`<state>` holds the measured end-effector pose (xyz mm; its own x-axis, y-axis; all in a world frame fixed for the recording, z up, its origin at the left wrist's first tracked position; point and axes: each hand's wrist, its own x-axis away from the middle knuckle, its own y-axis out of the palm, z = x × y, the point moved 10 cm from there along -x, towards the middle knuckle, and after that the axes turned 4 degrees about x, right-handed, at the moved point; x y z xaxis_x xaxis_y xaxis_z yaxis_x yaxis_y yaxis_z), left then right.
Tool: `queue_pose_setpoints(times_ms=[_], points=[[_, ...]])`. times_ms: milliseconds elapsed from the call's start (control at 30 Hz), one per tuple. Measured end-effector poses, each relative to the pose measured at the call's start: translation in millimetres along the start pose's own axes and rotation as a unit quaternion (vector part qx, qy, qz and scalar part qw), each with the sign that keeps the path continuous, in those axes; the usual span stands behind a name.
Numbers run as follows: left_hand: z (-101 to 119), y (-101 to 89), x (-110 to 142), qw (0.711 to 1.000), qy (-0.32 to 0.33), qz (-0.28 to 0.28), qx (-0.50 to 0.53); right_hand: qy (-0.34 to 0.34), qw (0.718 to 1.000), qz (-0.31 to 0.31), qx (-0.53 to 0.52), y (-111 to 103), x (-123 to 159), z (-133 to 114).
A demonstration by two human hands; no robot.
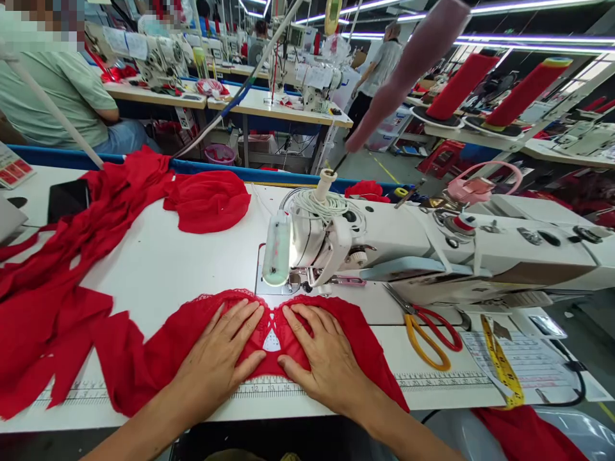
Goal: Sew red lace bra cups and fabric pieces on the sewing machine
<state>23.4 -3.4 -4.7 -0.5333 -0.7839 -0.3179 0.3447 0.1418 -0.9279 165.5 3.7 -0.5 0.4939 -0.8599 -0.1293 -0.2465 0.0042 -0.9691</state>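
A red lace garment piece (269, 333) lies flat on the white sewing table (163, 269), just in front of the sewing machine's needle area (307, 282). My left hand (221, 358) presses flat on its left half, fingers spread and open. Spread the same way, my right hand (321, 358) rests flat on the right half. The fingertips of both hands point toward the machine and nearly meet at a small triangular gap in the lace. Neither hand grips anything.
The white sewing machine (432, 250) spans the right side. Scissors with red and yellow handles (427, 326) and a yellow tape measure (500, 365) lie to its front right. Piles of red fabric (57, 282) cover the left. A seated person (62, 96) works behind; red thread cones (523, 93) stand at the back right.
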Motion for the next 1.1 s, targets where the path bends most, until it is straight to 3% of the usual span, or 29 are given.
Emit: queue_pose_setpoints(times_ms=[333, 1100], points=[[1.6, -3.1, -1.4, 1.000, 0.004, 0.012, -0.014, 0.008, 1.000, -0.003, -0.003, 3.9, -0.2, 3.2], [-1.9, 3.3, -1.3, 0.999, -0.013, -0.037, 0.001, 0.011, 1.000, -0.002, -0.014, 4.0, 0.5, 4.0]])
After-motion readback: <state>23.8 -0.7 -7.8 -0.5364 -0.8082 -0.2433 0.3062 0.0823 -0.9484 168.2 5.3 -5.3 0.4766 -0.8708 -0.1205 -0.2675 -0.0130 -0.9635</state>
